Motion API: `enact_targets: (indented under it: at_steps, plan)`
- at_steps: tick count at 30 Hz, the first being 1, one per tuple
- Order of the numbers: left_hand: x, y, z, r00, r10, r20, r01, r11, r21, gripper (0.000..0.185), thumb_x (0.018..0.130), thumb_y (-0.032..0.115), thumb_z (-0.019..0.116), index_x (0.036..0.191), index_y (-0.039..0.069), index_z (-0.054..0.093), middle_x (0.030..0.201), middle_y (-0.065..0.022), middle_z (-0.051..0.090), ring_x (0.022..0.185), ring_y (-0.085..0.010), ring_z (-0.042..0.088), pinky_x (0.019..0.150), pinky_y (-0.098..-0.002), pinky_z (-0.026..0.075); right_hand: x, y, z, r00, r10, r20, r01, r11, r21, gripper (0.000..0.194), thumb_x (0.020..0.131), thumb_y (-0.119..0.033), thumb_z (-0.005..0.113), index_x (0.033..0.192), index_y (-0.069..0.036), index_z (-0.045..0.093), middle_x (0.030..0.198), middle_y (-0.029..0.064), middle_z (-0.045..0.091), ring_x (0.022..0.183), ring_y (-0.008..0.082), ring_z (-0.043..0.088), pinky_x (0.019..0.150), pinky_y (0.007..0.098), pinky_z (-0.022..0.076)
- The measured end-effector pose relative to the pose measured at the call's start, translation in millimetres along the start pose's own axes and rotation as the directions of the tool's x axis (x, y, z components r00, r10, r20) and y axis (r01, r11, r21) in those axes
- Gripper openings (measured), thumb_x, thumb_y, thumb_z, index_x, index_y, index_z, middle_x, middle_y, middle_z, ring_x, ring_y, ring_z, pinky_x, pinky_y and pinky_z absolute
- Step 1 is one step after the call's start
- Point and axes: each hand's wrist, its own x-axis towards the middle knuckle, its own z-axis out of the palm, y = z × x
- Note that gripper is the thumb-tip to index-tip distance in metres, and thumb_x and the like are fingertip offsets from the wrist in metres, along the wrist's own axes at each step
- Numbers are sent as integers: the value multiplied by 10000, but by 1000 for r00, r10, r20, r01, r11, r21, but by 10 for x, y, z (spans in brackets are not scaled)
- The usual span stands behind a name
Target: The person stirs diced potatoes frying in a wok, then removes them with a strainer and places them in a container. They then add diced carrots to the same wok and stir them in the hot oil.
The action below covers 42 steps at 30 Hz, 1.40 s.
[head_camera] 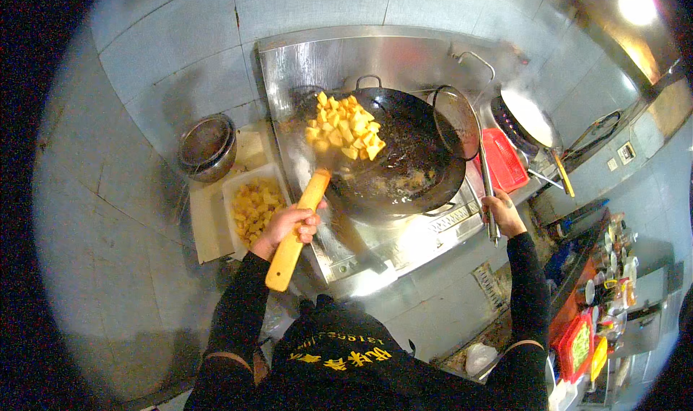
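Observation:
My left hand (pixel 292 227) grips the flat wooden handle (pixel 296 238) of a utensil heaped with yellow chunks (pixel 346 127), perhaps potato. The heap is over the left part of a large dark wok (pixel 417 167), and it hides most of the utensil's head. Liquid and a few bits show in the wok. My right hand (pixel 503 212) is closed around the metal handle of a round mesh strainer (pixel 456 121), whose hoop is over the wok's right rim. Left of the wok, a white tub (pixel 230 194) holds more yellow-brown chunks.
Nested metal bowls (pixel 207 147) stand at the left. Right of the wok are a red plastic basket (pixel 503 159), a metal tap (pixel 476 56) and a steaming pan (pixel 525 118). Farther right, a shelf carries several bottles and a red tray (pixel 568 351) of shredded green food.

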Motion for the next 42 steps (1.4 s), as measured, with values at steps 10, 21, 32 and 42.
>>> enact_targets:
  at_steps: [10,21,32,42]
  plan:
    - [-225,355,308,973,193,-125,-164,963,212,429,943,176,514,1349,75,417,743,45,417,525,-26,409,442,-190,381,-434,250,853,759,360,543,-600,710,369,181,929,-231,480,841,-78,520,633,18,527,501,147,522,443,269,429]
    - [-252,289,217,975,201,-97,-172,954,246,453,934,165,510,1360,54,402,782,20,441,548,-41,423,468,-201,399,-102,285,2133,695,-161,701,-679,-467,566,402,841,-126,527,1121,148,435,664,24,558,556,100,554,497,226,500]
    - [-225,378,314,979,160,-126,-134,972,191,420,954,167,498,1354,71,415,798,5,467,581,-58,441,494,-215,415,847,469,1357,807,-61,588,-589,-5,808,363,871,-223,520,1111,49,510,639,-37,570,499,72,519,438,232,376]
    - [-327,437,256,994,59,-93,-54,997,60,421,965,189,494,1367,100,404,784,13,460,563,-58,430,484,-216,403,-269,234,1421,795,-212,568,-532,205,821,511,825,-164,533,1308,-34,425,742,12,489,527,107,483,442,227,427]
